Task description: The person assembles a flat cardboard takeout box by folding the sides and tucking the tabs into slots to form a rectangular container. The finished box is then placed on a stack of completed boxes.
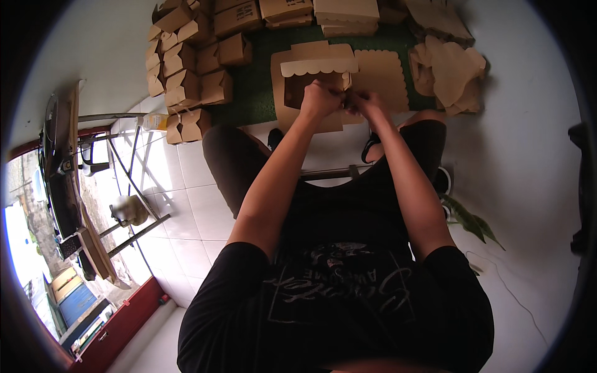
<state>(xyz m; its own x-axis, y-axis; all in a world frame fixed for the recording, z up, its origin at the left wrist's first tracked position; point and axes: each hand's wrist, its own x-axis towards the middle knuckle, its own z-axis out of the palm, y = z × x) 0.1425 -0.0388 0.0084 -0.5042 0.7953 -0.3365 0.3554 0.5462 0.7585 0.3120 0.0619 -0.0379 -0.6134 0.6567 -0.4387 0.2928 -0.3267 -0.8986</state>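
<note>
One green mat [258, 87], bearing one part-folded kraft box [317, 66] at the near edge, at least eight small kraft cartons [182, 88] at the left, at least three stacks of larger boxes [346, 10] along the far edge, and one heap of brown blanks [457, 74], individually uncountable.

Your head-worn fisheye looks down close above your chest [336, 217], facing forward along your forearms [280, 168] over the near edge of the surface [258, 90].

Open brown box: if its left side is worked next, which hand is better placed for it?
Probably the left hand: both hands are at the box, close together, but it lies nearer that side. The right hand would likely need to reach across it.
</note>
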